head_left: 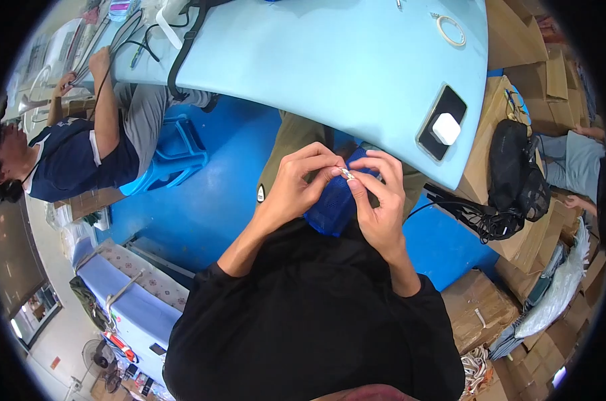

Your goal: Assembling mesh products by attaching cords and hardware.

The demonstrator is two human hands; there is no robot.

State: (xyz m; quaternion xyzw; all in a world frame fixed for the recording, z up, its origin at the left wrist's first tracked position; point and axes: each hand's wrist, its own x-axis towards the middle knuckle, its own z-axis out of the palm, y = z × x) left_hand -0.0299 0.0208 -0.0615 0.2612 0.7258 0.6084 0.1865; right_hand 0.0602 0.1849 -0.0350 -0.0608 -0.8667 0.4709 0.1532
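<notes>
Blue flooring (pixel 183 220) spreads under this cluttered workspace, where I watch a person (pixel 316 314) in black. Their left hand (pixel 296 179) pinches one end of a small pale piece (pixel 346 173) between its fingertips, and the right hand (pixel 385 206) pinches the other; it is too small for me to identify. Both hands hold it over a blue mesh bag (pixel 331 204). Ahead stands a pale blue table (pixel 283 53), bearing a phone (pixel 454 103) with a white case (pixel 446 127) on top and, farther off, a tape roll (pixel 439 29). Leftward, a co-worker (pixel 76 160) in navy is beside a blue stool (pixel 176 157). Rightward, a black bag (pixel 507 160) rests on cardboard.
</notes>
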